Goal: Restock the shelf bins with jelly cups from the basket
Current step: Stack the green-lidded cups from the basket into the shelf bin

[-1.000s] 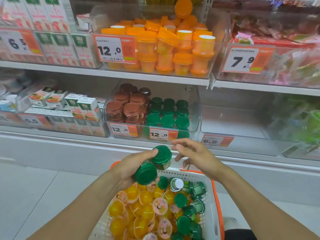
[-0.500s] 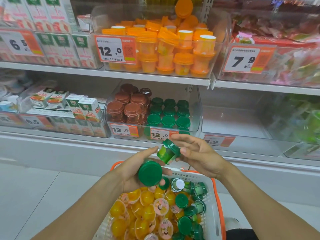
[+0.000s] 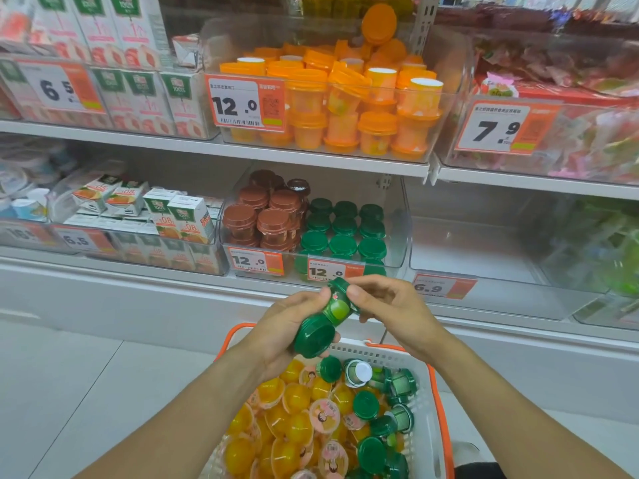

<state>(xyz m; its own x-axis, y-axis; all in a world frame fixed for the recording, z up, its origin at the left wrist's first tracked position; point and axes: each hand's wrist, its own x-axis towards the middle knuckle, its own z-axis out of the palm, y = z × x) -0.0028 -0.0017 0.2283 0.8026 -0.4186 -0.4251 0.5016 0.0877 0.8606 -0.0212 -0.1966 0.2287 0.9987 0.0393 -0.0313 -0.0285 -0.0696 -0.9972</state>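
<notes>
At frame centre, above the white plastic basket (image 3: 428, 409), the left hand (image 3: 280, 335) grips one green-lidded jelly cup (image 3: 314, 335) while the right hand (image 3: 390, 311) pinches a second green-lidded cup (image 3: 339, 304).

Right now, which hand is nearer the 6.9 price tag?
Right. The right hand is just left of the 6.9 price tag; the left hand is farther left, beyond the held green cups.

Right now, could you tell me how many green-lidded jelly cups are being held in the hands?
2: the near cup lies in the left hand, and the far cup is pinched between both hands, the right hand on its end.
</notes>
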